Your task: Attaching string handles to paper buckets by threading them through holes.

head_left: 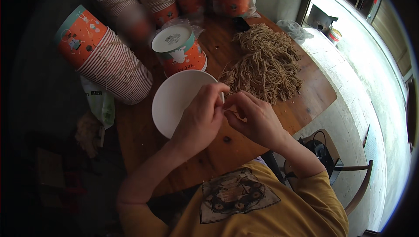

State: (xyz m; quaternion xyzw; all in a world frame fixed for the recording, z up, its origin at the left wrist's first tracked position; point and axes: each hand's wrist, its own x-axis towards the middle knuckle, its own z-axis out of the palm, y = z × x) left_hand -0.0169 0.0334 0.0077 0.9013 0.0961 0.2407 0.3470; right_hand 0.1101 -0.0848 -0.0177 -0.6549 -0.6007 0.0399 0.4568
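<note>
Smooth matt paper bucket [167, 100], rough cords [267, 64] (fibrous, stringy), wooden table [313, 92] — faintly glossy, crinkled plastic bag [293, 30].

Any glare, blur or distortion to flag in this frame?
Head view: glare bleaches the pale concrete floor at right; deep shadow fills the lower left; one plastic-wrapped stack of orange paper cups blurs toward its lower end; fisheye distortion bows straight edges.

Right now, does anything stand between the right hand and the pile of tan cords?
Nothing visible does: the pile of tan cords lies just beyond the right hand, with the white bucket to that hand's left.
</note>
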